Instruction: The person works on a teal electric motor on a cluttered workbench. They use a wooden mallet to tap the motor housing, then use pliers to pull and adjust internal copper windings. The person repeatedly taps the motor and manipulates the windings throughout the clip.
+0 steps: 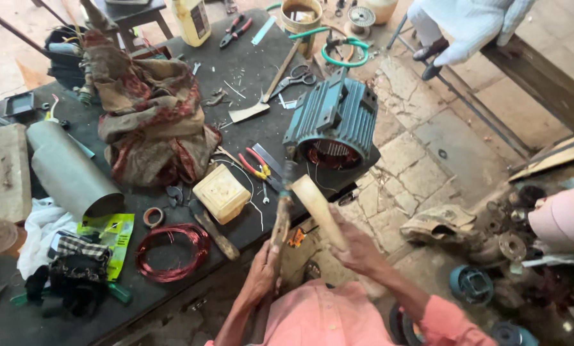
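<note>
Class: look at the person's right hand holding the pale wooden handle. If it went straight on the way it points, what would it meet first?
Probably the teal motor housing; the right hand points up-left along its pale wooden handle, though depth is unclear.

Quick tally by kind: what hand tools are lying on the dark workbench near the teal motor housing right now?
Red-handled pliers: 2
Steel scissors: 1
Wooden-handled flat scraper: 1
Total: 4
Apart from these, the left hand holds a wooden stick and the right hand a pale wooden handle.

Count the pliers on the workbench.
2. One pair of red-handled pliers lies at the bench's far edge near the yellow jug; red-and-yellow pliers lie beside the teal motor housing. Clutter may hide others.
</note>
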